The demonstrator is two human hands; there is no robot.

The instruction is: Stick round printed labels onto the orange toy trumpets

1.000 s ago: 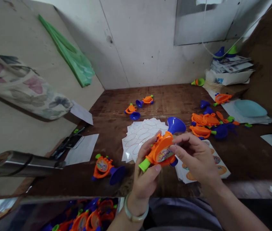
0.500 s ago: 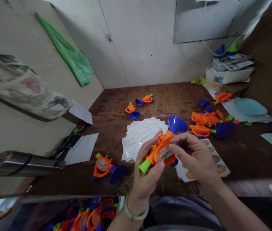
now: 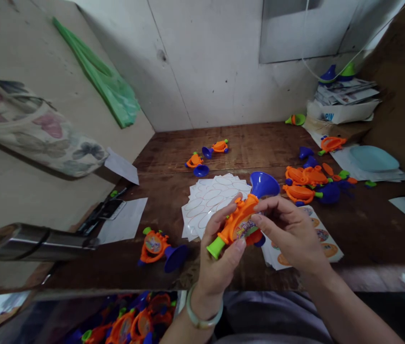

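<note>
An orange toy trumpet [image 3: 241,210] with a blue bell [image 3: 264,184] and a green mouthpiece [image 3: 216,247] is tilted in front of me. My left hand [image 3: 218,258] is closed around its body near the mouthpiece, thumb on the near side. A colourful oval sticker [image 3: 246,228] lies on the trumpet's side face. My right hand [image 3: 291,234] is closed at the other end of that face, with the thumb over the sticker's edge and the index finger against the orange body. Beneath my right hand lies a stack of sticker sheets [image 3: 326,236], partly hidden.
White sheets with empty oval outlines [image 3: 204,205] are fanned out behind the trumpet. A stickered trumpet [image 3: 155,246] lies to the left, near a steel flask [image 3: 33,241]. Orange trumpets and parts [image 3: 304,177] cluster at right. More trumpets fill a container [image 3: 130,325] below the table edge.
</note>
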